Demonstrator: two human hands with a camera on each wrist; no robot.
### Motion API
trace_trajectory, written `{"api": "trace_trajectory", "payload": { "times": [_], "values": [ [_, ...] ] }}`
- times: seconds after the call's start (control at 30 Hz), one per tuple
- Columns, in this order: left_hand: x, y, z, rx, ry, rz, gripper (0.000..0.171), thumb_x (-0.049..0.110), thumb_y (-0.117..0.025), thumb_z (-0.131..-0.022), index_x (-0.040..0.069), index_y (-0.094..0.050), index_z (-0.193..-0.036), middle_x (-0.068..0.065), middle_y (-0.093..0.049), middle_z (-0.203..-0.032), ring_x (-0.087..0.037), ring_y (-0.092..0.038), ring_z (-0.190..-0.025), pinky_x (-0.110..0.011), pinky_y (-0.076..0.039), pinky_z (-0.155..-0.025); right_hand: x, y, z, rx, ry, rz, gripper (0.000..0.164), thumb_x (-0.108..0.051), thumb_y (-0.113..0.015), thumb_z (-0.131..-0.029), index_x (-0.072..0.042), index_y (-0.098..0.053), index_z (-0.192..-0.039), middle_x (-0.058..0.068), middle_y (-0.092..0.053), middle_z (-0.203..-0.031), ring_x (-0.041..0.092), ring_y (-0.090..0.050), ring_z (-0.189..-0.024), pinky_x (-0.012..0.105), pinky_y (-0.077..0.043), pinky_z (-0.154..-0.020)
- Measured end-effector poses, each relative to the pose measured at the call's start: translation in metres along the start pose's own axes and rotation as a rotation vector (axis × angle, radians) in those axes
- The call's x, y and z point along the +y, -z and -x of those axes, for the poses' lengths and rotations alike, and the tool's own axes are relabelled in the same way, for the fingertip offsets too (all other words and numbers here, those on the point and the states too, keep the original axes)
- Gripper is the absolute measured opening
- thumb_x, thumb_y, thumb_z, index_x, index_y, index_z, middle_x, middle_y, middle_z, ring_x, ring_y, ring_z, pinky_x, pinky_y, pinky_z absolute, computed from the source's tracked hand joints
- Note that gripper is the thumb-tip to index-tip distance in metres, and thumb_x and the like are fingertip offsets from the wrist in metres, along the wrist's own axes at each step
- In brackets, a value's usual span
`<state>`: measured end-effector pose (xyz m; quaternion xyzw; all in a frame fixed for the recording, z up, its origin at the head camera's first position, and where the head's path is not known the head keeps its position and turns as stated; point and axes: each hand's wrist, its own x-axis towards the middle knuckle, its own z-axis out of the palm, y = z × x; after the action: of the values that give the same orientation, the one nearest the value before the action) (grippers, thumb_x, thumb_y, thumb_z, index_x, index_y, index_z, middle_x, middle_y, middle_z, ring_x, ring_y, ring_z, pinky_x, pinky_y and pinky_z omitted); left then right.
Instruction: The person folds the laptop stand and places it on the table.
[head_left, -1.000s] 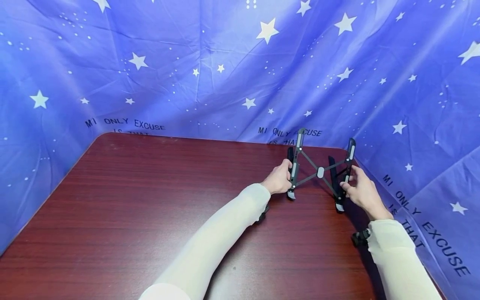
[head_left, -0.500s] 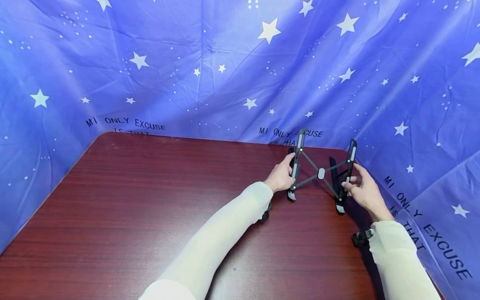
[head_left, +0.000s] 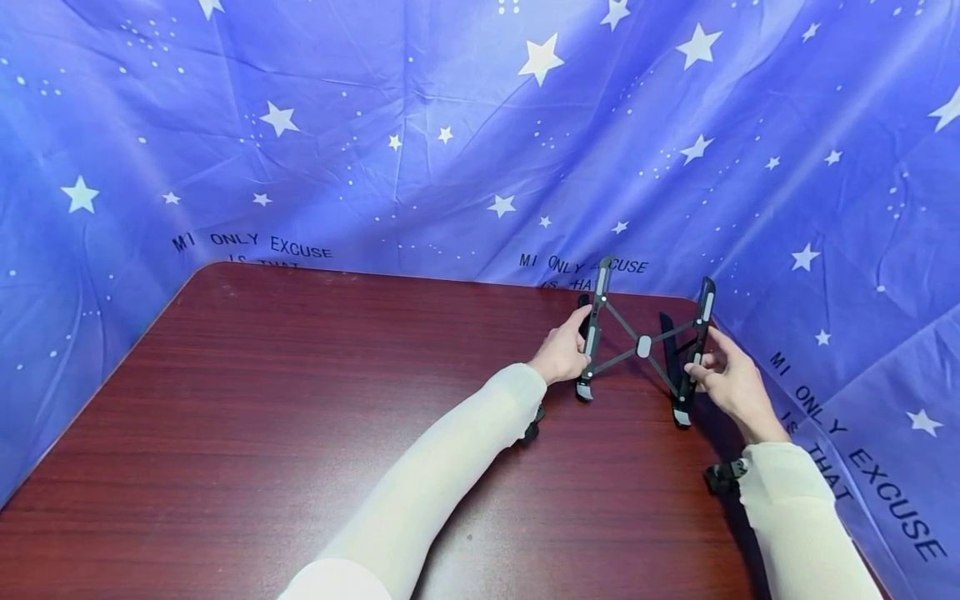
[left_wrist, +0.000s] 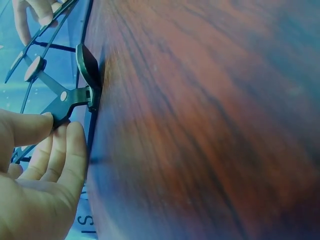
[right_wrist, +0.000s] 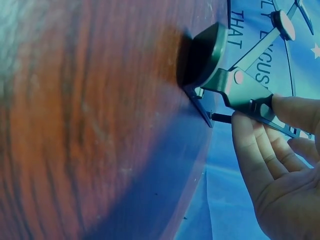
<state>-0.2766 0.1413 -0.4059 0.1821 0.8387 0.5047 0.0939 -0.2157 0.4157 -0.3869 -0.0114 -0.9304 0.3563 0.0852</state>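
A black folding laptop stand (head_left: 643, 347) stands unfolded at the far right of the table, its two side arms joined by crossed bars with a grey oval hub. My left hand (head_left: 561, 348) grips the left side arm, thumb on one face and fingers on the other, as the left wrist view shows at the stand (left_wrist: 62, 102). On the opposite side, my right hand (head_left: 733, 379) pinches the right side arm between thumb and fingers. In the right wrist view, the stand's front lip (right_wrist: 207, 55) meets the tabletop close to that hand (right_wrist: 285, 165).
The dark red wooden table (head_left: 315, 400) spreads to the left and front. A blue curtain (head_left: 337, 125) with white stars and printed words hangs behind and along the right edge, close to the stand. Black wrist cameras (head_left: 723, 477) sit under the cream sleeves.
Over the last second my left hand has shifted very slightly along its side arm. Both hands keep their grip, and the stand stays in about the same place.
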Motion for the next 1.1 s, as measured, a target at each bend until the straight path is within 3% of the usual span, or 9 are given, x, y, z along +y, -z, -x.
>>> {"api": "trace_trajectory", "payload": {
  "times": [0.17,0.5,0.73,1.1],
  "values": [
    [-0.002,0.001,0.001,0.007,0.002,0.005,0.086,0.0,-0.066,-0.086,0.032,-0.021,-0.152,0.0,-0.054,-0.078,-0.013,-0.049,-0.063,-0.025,-0.042,-0.058,0.0,-0.001,0.001,-0.001,-0.003,0.0,0.075,-0.009,-0.061,-0.093,-0.008,-0.016,-0.153,0.019,-0.054,-0.094,0.009,-0.061,-0.07,0.031,-0.056,-0.06],
    [-0.008,0.002,0.001,0.035,0.023,0.077,0.091,-0.006,-0.068,-0.083,0.037,-0.025,-0.151,-0.001,-0.059,-0.074,-0.013,-0.055,-0.064,-0.024,-0.046,-0.059,0.0,-0.006,0.001,0.013,0.008,-0.037,0.075,-0.008,-0.062,-0.092,-0.009,-0.018,-0.153,0.015,-0.051,-0.091,0.007,-0.061,-0.067,0.034,-0.056,-0.06],
    [-0.006,0.005,0.005,0.067,0.052,0.046,0.088,-0.004,-0.069,-0.082,0.034,-0.028,-0.15,0.0,-0.059,-0.076,-0.012,-0.055,-0.068,-0.026,-0.046,-0.062,-0.006,-0.01,0.002,0.012,0.002,-0.1,0.075,-0.004,-0.062,-0.091,-0.009,-0.019,-0.153,0.012,-0.05,-0.088,0.0,-0.06,-0.07,0.033,-0.056,-0.06],
    [-0.009,0.01,0.011,0.083,0.065,0.05,0.089,-0.004,-0.07,-0.081,0.035,-0.029,-0.15,0.001,-0.06,-0.074,-0.011,-0.056,-0.068,-0.026,-0.047,-0.066,-0.01,-0.016,0.001,0.015,-0.001,-0.12,0.075,-0.005,-0.062,-0.091,-0.012,-0.02,-0.153,0.011,-0.052,-0.086,0.005,-0.061,-0.069,0.034,-0.056,-0.06]
  ]
}}
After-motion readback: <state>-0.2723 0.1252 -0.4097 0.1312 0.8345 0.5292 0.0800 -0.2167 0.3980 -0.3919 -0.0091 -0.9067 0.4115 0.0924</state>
